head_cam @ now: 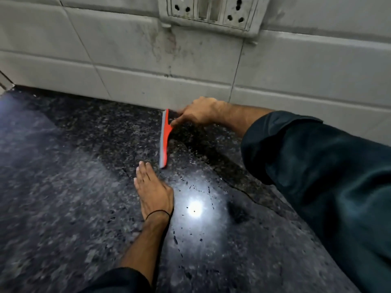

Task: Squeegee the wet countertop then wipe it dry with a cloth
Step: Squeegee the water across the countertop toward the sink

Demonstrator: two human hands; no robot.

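Note:
A red squeegee (165, 137) with a grey rubber blade stands edge-down on the dark speckled granite countertop (63, 176), close to the tiled back wall. My right hand (201, 113) grips its handle at the far end. My left hand (152, 190) lies flat on the counter, palm down, fingers together, its fingertips just left of the blade's near end. Water droplets and streaks show on the stone to the right of my left hand, around a bright light reflection (195, 210). No cloth is in view.
A grey tiled wall (105, 49) runs along the back of the counter. A grimy socket and switch plate (211, 13) is mounted on it above my right hand. A crack line (243, 191) crosses the stone at the right.

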